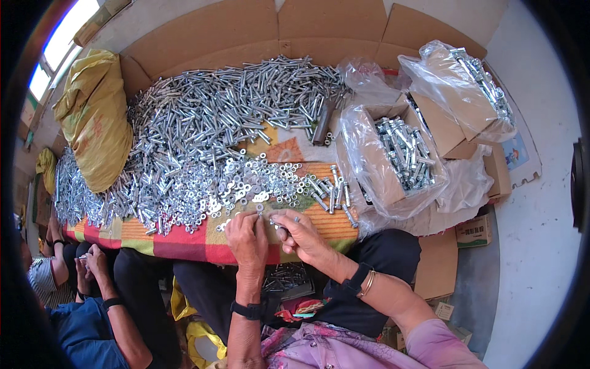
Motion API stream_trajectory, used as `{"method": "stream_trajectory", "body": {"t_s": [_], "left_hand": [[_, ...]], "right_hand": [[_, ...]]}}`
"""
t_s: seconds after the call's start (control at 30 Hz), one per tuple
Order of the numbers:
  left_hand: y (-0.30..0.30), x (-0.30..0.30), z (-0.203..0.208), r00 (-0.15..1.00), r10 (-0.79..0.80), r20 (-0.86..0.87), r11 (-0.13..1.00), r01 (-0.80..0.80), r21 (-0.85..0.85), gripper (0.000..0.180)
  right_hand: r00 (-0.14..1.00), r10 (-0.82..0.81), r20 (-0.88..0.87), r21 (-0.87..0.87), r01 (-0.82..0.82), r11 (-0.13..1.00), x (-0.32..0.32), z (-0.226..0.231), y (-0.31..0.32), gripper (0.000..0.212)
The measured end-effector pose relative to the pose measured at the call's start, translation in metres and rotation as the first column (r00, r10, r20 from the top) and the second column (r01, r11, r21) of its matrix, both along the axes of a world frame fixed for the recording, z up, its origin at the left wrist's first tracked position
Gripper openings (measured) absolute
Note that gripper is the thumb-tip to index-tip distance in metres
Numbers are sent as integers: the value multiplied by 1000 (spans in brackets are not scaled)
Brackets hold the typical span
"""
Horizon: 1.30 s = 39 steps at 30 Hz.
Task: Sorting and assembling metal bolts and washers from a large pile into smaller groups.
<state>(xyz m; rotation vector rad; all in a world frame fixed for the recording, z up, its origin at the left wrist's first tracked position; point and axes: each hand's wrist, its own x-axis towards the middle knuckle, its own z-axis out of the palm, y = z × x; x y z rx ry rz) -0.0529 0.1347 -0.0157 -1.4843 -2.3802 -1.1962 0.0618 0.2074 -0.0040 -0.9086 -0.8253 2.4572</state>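
My left hand (pixel 247 238) is closed, its fingertips pressed together at the near edge of the washer pile. A washer (pixel 259 208) shows right at those fingertips; whether they pinch it or another small part I cannot make out. Just to the right, my right hand (pixel 299 235) curls its fingers around a metal bolt (pixel 297 219), mostly hidden by the fingers. Beyond both hands spread loose silvery washers and nuts (pixel 236 181). Several bolts with parts fitted on them (pixel 335 192) lie on the striped cloth (pixel 209 247) beyond my right hand.
A large heap of bolts (pixel 227 104) fills the far side against cardboard. Plastic-lined boxes of bolts (pixel 402 150) stand at the right. A dark metal tube (pixel 323 123) lies by the heap. A yellow sack (pixel 95 117) rests at left, and another person's hands (pixel 92 261) work nearby.
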Motion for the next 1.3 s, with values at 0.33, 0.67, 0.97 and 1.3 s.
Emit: {"method": "stream_trajectory", "body": {"t_s": [0.33, 0.67, 0.97, 1.3], "left_hand": [[-8, 9, 14, 1000, 1, -31, 999, 1, 40, 8], [-29, 27, 17, 994, -85, -66, 989, 93, 117, 22], [-40, -47, 15, 987, 134, 82, 966, -149, 213, 13], [-21, -114, -10, 881, 224, -416, 968, -251, -10, 11]], "right_hand": [[998, 58, -25, 13, -58, 998, -1, -3, 1, 18], [980, 154, -125, -72, -163, 984, 0, 1, -1, 18], [988, 148, -54, -40, -150, 988, 2, -1, -7, 12], [981, 193, 16, 23, -193, 981, -6, -1, -8, 16]]}}
